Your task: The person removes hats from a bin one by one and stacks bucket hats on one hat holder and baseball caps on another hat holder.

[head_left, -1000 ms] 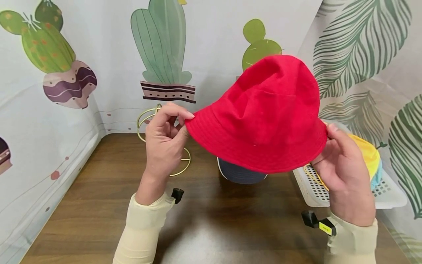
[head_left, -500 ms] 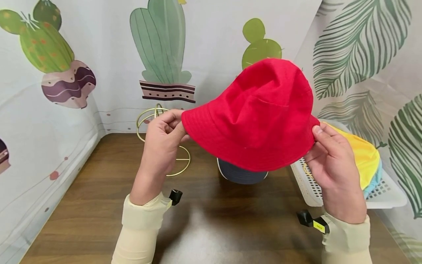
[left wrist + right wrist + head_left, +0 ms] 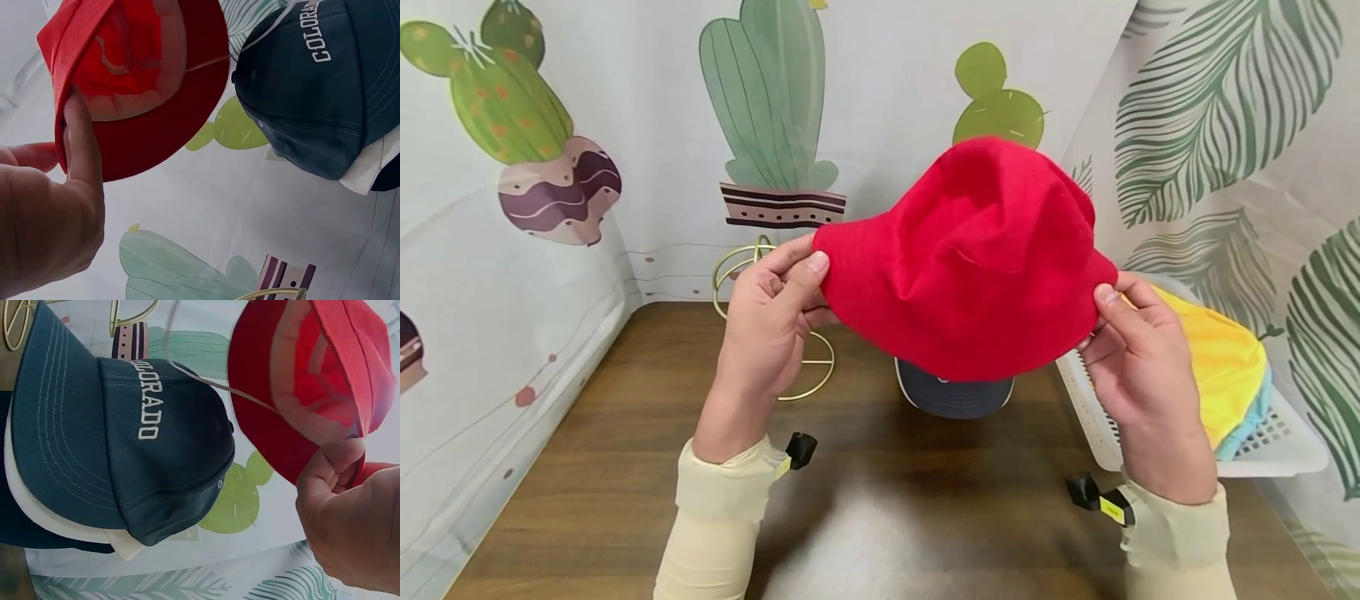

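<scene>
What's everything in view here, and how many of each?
Hat: one, red, centre, held up
Cord: one, pale, running from the hat
Cap: one, navy, beyond the hat
Layers: count unclear, white and dark, under the cap
Stand: one, gold, left of the cap
Basket: one, white, right of the cap
Yellow cloth: one, yellow, in the basket
Blue cloth: one, light blue, in the basket
Table: one, brown, underneath
Backdrop: one or more, white, printed, behind
Gadgets: two, black, at the wrists
Sleeves: two, cream, on the arms
Left hand: one, bare, pinching the hat's left brim
Right hand: one, bare, pinching the hat's right brim
</scene>
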### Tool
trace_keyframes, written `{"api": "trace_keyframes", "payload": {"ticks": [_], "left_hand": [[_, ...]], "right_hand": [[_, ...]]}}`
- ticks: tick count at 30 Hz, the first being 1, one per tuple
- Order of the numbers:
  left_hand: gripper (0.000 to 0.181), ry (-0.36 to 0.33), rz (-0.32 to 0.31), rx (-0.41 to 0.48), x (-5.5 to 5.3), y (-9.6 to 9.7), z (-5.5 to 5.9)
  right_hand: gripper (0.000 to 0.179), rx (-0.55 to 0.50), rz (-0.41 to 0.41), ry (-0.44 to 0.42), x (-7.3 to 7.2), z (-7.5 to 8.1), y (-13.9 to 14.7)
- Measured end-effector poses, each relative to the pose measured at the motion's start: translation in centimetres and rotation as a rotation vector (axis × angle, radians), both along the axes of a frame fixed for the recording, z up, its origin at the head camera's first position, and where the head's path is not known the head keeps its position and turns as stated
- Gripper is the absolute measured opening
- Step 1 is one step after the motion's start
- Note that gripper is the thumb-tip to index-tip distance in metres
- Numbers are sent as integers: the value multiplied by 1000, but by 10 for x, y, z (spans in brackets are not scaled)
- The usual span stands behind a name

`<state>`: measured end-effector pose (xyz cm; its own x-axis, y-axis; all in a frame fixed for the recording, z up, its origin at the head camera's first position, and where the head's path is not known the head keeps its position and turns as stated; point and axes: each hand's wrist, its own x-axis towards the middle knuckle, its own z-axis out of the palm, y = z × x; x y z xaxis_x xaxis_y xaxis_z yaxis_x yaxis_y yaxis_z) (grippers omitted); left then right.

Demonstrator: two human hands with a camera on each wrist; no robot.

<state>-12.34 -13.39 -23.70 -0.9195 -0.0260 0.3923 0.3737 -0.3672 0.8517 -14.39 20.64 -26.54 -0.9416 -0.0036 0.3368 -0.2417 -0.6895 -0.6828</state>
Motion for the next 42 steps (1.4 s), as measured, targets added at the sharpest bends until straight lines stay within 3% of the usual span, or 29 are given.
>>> {"api": "trace_keyframes", "payload": {"ticks": [9, 20, 30, 42], "left_hand": [[37, 48, -24, 48, -2, -2, 0], [37, 55, 18, 90, -6, -23, 3], [36, 69, 33, 137, -17, -51, 4], [39, 52, 15, 248, -29, -99, 1]], "right_hand": [[11, 19, 6, 45, 0, 3, -15], [9, 83, -17, 24, -4, 11, -48], [10, 153, -46, 1, -10, 19, -89], [11, 218, -34, -34, -16, 16, -136]]}}
